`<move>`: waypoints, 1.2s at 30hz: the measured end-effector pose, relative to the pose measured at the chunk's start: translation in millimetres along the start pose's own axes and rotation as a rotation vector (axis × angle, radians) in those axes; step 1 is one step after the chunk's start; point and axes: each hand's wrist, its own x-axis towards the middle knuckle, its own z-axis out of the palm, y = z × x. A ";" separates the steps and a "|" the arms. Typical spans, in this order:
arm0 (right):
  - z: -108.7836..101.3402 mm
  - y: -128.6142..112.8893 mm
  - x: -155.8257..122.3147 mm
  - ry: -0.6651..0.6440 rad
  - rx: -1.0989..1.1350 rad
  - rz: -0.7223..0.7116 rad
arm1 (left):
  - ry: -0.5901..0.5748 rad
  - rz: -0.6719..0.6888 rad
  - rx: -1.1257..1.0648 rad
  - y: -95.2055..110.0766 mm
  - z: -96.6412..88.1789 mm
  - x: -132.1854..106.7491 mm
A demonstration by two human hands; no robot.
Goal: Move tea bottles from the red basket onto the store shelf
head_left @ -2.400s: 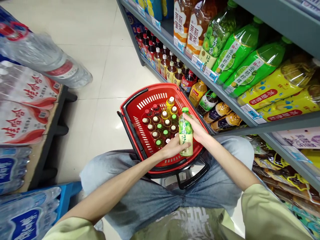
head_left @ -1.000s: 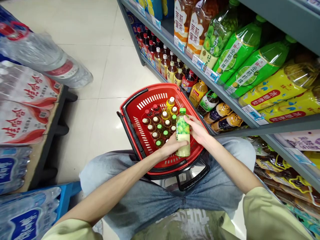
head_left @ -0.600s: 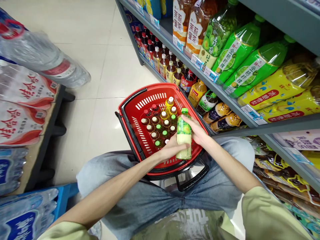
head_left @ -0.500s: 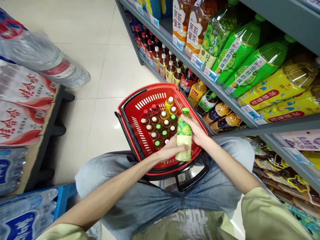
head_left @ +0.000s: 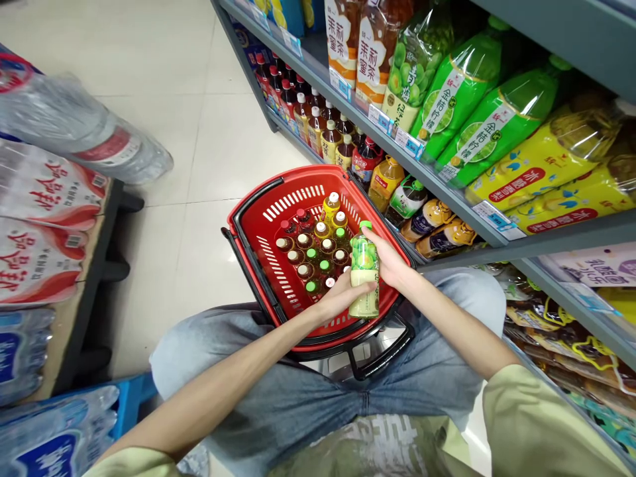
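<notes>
A green-capped drink bottle (head_left: 365,265), its label printed with green plums, is held nearly upright over the near right side of a red shopping basket (head_left: 248,205). My left hand (head_left: 342,295) is closed around its lower part, thumb across the label. My right hand (head_left: 385,258) grips it higher up, close to the cap, with some fingers hidden behind the bottle. Inside the basket stand several small bottles (head_left: 304,270) with white, green, red and yellow tops. The basket sits between my bent knees, and its black handle (head_left: 387,354) sticks out toward me.
On the right, a grey shelf (head_left: 487,232) holds large tea bottles (head_left: 447,99), with rows of smaller bottles (head_left: 330,139) below. Wrapped water packs (head_left: 44,252) are stacked at left on a low platform, and more water bottles (head_left: 54,424) lie lower left. Pale floor tiles (head_left: 199,132) run between.
The view has shifted slightly, so the shelf appears a little farther left. Both hands keep hold of the bottle above the basket, and it has turned slightly.
</notes>
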 end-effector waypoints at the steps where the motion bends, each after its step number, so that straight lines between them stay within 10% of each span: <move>1: -0.7 1.2 0.9 0.005 -0.007 -0.041 | 0.034 0.013 0.033 0.0 -0.7 0.8; 24: 1.3 0.5 5.1 0.068 0.024 -0.052 | 0.123 0.020 0.185 -3.1 -4.3 6.2; 36: 5.3 -12.5 -5.6 -0.079 0.095 -0.023 | -0.014 -0.031 -0.190 -0.3 -4.5 -5.3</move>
